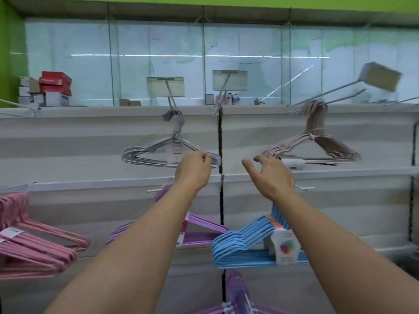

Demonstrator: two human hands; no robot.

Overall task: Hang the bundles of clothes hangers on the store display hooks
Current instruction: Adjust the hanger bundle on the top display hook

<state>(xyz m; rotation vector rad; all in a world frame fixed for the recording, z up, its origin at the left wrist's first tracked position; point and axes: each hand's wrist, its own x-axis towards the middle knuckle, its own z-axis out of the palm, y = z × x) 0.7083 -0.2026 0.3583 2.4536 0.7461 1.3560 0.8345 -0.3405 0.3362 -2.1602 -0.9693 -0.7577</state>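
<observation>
— Grey bundle [167,152] already hangs from its upper hook [172,105]; our left hand [195,165] is curled at its right shoulder, fingers closed on the wire as far as we can tell

— And our right hand [271,175]?

— Spread open, holding nothing, just beside the beige bundle [315,146], which hangs on the long hook [335,92] to the right

— So the top row looks done?

— Two bundles up there, yes. Between them one hook under a price tag [229,80] seems bare, though we cannot tell for sure. Lower down, the pink bundles [34,243], a purple bundle [199,232] and the blue bundle [247,245] are hung, with more purple at the bottom edge

— Any box or basket with stock left?

— None that we see; only red and white boxes [48,90] on the top ledge, contents hidden. We judge the job mostly finished
</observation>
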